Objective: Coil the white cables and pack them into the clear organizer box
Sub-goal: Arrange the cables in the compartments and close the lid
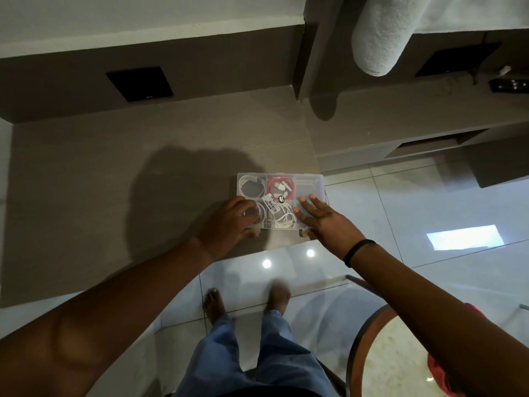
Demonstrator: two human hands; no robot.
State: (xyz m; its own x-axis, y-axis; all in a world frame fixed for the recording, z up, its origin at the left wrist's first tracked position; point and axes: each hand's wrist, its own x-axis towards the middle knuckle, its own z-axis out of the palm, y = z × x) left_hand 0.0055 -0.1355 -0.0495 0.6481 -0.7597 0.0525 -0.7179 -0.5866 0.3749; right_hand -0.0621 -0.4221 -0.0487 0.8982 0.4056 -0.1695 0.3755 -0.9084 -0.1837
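Observation:
The clear organizer box (310, 180) lies with its lid down near the front right corner of the brown desk (114, 173). Through the lid I see coiled white cables (282, 217) in several compartments and a red cable coil (282, 186) in the back middle one. A white price sticker (272, 203) is on the lid. My left hand (229, 222) curls over the box's front left corner, fingers pressing on the lid. My right hand (326, 219) lies flat, fingers spread, on the front right part of the lid.
The desk's front edge runs just under the box, with glossy white floor tiles (400, 213) beyond. A round table (400, 353) stands at the lower right. My bare feet (246, 302) are below the desk edge. A grey cylinder (383, 32) hangs at the top right.

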